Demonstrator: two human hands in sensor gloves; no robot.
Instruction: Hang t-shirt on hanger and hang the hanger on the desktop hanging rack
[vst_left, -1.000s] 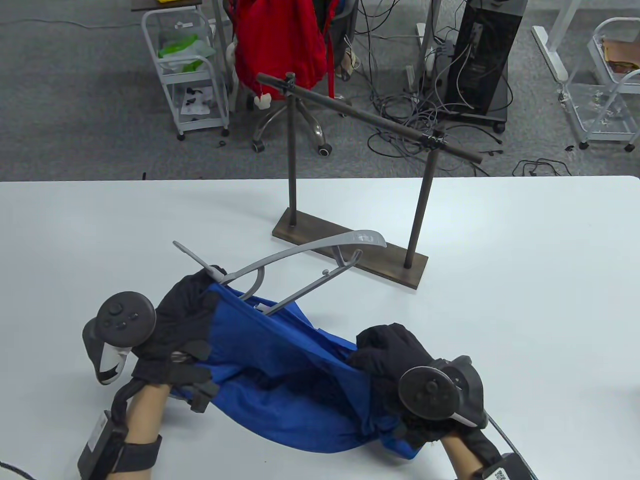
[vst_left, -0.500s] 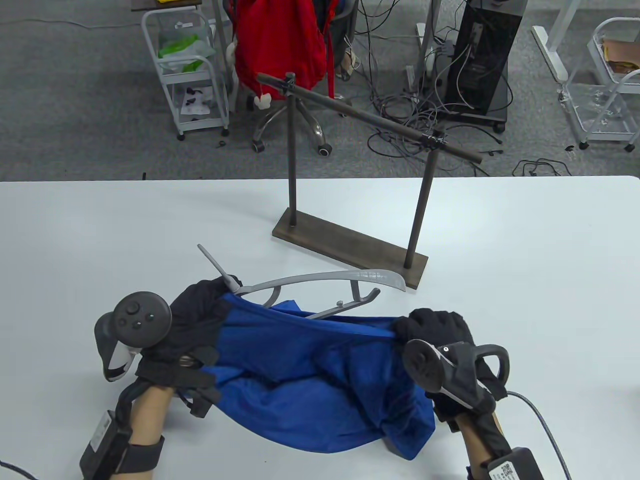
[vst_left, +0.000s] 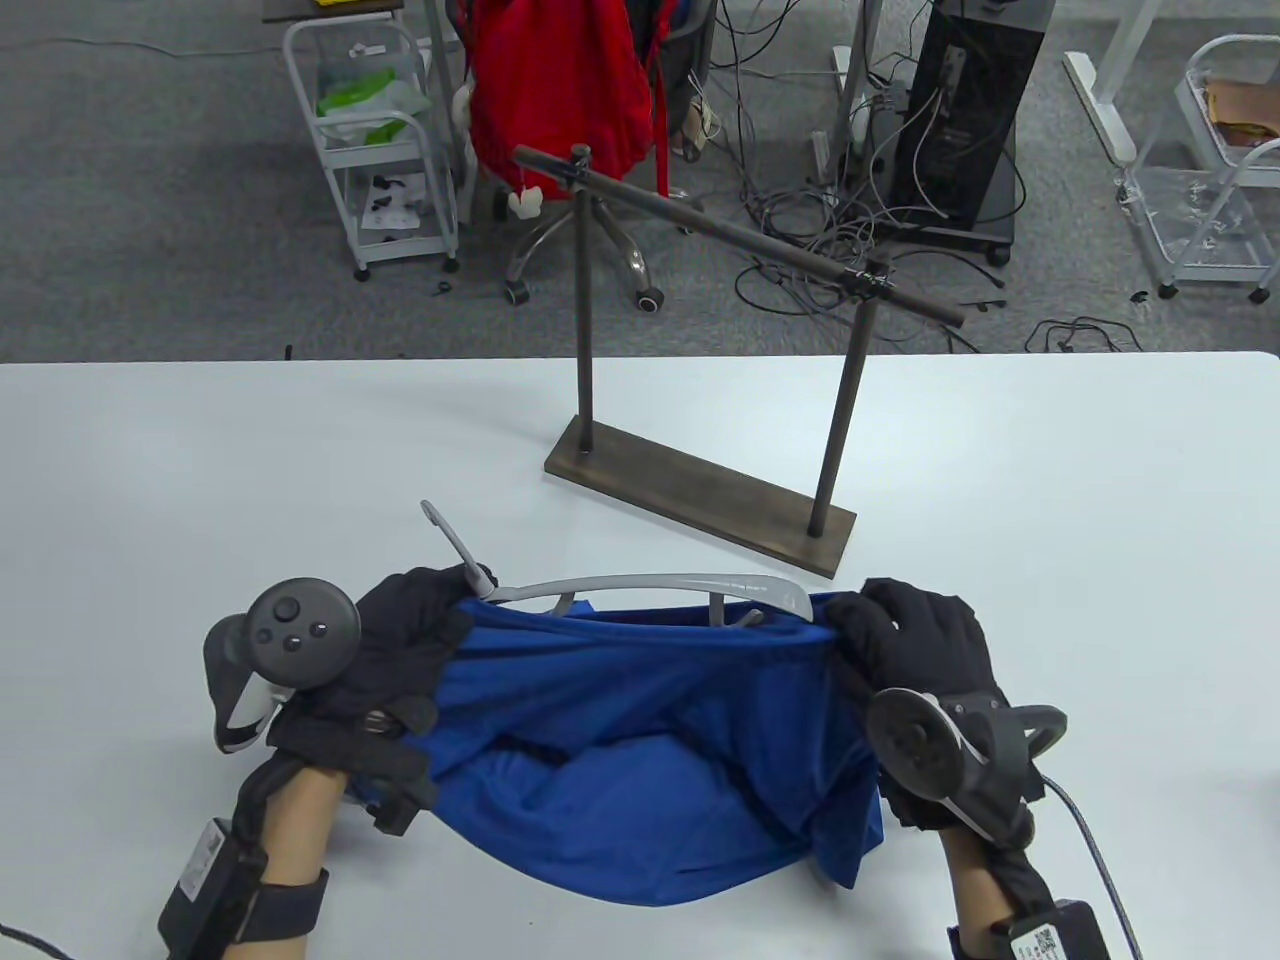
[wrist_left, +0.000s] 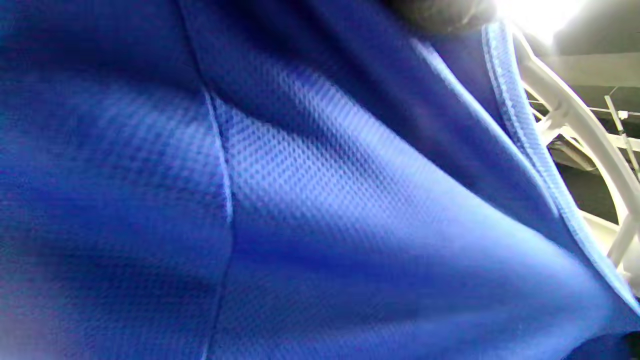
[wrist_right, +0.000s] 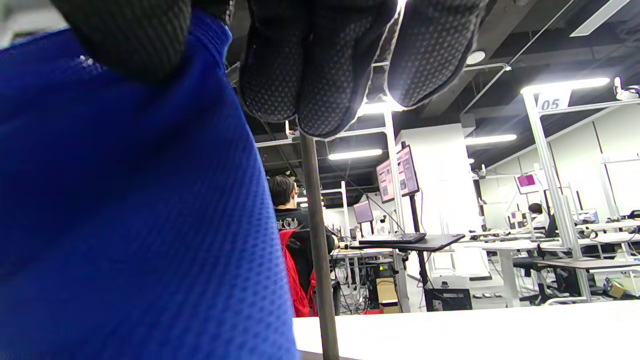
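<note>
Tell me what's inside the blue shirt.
The grey hanger goes into the shirt; its top arm and hook stick out. Its lower part is covered by cloth.

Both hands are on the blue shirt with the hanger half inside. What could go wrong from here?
1. The gray hanger lies mostly outside the blue t-shirt; its right arm could slip off the stretched hem that the right hand pinches.
2. The left hand grips cloth and hanger together, so the hanger may twist.
3. The hanging rack stands close behind; a lift could knock it.
</note>
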